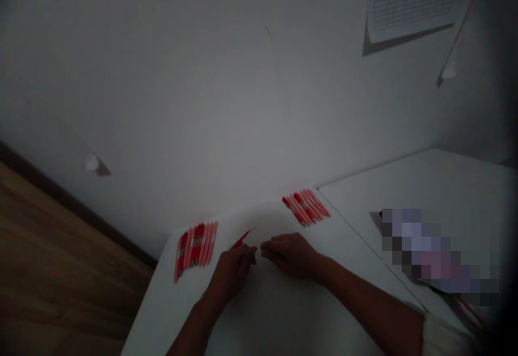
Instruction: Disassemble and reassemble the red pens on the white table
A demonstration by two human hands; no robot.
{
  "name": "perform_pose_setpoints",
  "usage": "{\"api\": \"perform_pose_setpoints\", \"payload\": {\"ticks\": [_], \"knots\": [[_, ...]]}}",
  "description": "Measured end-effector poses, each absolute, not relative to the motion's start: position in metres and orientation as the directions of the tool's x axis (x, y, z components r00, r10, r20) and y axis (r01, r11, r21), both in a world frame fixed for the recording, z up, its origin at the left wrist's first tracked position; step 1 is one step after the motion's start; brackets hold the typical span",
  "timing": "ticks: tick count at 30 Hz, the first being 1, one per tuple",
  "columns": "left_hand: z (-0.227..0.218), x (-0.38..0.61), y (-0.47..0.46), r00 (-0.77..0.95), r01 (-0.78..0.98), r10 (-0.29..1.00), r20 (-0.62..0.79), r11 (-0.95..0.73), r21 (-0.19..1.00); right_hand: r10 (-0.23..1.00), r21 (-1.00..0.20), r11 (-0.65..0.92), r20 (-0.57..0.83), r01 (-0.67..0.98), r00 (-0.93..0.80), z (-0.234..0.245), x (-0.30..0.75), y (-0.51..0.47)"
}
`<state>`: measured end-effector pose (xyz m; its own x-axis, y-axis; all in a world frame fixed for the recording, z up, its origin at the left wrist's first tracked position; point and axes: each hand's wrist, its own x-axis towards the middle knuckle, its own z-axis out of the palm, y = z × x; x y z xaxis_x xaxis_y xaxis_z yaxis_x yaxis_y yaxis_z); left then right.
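My left hand (236,267) is closed around a slim red pen (242,239), whose thin pointed end sticks out past the fingers toward the wall. Just to its right, my right hand (294,257) has thumb and fingers pinched together. Whatever lies in that pinch is too small and dark to make out. Both hands are over the white table (291,313), fingertips a short gap apart. A row of pink and red pens (197,245) lies left of my left hand. Another row of pink and red pens (306,206) lies beyond my right hand, by the wall.
A second white tabletop (413,183) adjoins on the right, with a pixelated object (437,256) on it. The pale wall (226,102) rises behind the table and bears a printed sheet (413,5). Brown wood-grain surface (60,269) fills the lower left.
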<state>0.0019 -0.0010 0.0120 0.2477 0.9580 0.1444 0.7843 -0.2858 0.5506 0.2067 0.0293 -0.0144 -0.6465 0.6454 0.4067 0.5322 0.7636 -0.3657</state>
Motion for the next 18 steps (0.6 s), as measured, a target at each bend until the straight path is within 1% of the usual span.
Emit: {"api": "perform_pose_setpoints", "payload": {"ticks": [3, 8, 13, 16, 18], "knots": [[0.012, 0.0015, -0.0009, 0.231, 0.759, 0.962, 0.148, -0.273, 0.591, 0.645, -0.376, 0.764, 0.418, 0.524, -0.64, -0.0146, 0.2064, 0.0298], [0.0117, 0.0004, -0.0023, 0.232, 0.641, 0.949, 0.216, -0.316, 0.699, 0.656, -0.4, 0.754, 0.418, 0.521, -0.629, -0.0136, 0.2059, 0.0302], [0.012, -0.0009, -0.002, 0.237, 0.648, 0.954, 0.185, -0.297, 0.701, 0.667, -0.418, 0.744, 0.427, 0.521, -0.611, -0.0147, 0.2062, 0.0293], [0.0123, -0.0027, -0.0008, 0.177, 0.667, 0.967, 0.182, -0.254, 0.7, 0.686, -0.436, 0.727, 0.426, 0.531, -0.59, -0.0158, 0.2059, 0.03], [0.013, -0.004, 0.0004, 0.122, 0.681, 0.971, 0.207, -0.234, 0.694, 0.704, -0.459, 0.709, 0.427, 0.535, -0.567, -0.0167, 0.2054, 0.0313]]}}
